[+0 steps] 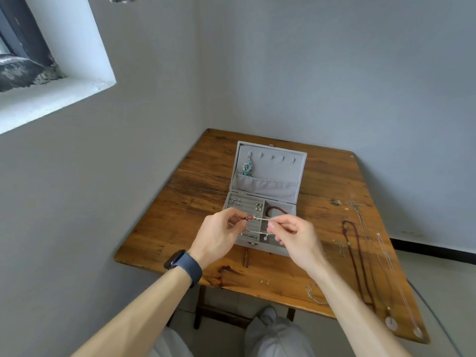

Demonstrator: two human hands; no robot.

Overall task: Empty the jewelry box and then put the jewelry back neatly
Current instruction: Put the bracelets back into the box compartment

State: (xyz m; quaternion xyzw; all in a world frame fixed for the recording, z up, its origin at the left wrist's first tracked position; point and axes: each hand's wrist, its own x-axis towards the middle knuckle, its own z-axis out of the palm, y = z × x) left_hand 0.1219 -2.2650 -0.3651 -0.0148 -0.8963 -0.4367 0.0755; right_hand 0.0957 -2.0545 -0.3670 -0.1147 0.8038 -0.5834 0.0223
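A grey jewelry box (301, 161) stands open in the middle of the wooden table (195, 202). A turquoise piece (247, 170) hangs from a hook in its lid. Earrings (258, 206) sit in the ring rolls, and a dark red bracelet (275, 209) lies in the right compartment. Above the box front, my left hand (219, 235) and my right hand (293, 238) pinch the two ends of a thin silver chain with a red bead (257, 218); the chain is stretched between them.
On the table's right side lie a long dark red bead necklace (356, 264) and two thin silver chains (386, 256) with pendants near the front edge. Small earrings (265, 281) and another silver chain (313, 296) rest near the front edge. Grey walls border the table at the back and left.
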